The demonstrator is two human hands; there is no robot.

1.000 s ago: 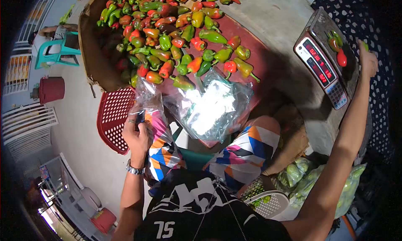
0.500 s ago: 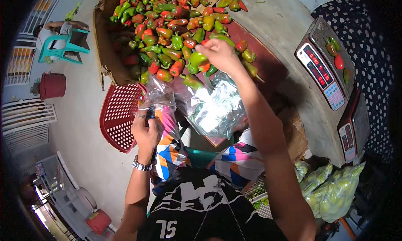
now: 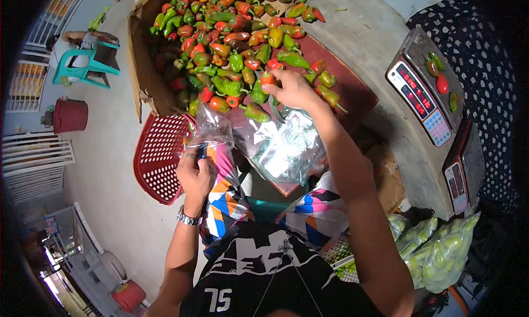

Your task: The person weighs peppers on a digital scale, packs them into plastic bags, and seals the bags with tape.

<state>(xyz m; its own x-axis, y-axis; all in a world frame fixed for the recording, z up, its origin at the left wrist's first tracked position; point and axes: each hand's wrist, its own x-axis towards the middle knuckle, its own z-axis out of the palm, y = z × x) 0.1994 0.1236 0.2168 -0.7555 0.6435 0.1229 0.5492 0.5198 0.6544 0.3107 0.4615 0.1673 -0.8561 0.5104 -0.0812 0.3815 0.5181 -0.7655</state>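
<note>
Left hand closed on gathered clear plastic bag. Right hand partly curled, red-orange pepper between thumb and fingers, at near edge of pepper pile, red surface.

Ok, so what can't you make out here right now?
In the head view:
Glossy red-orange pepper at the right hand: partly hidden by that hand.
Deep inside the brown cardboard box: lost in shadow.
Lower red-and-white rectangular digital scale: readout too small.
White-spotted dark cloth: cut off by the dark lens edge.
</note>
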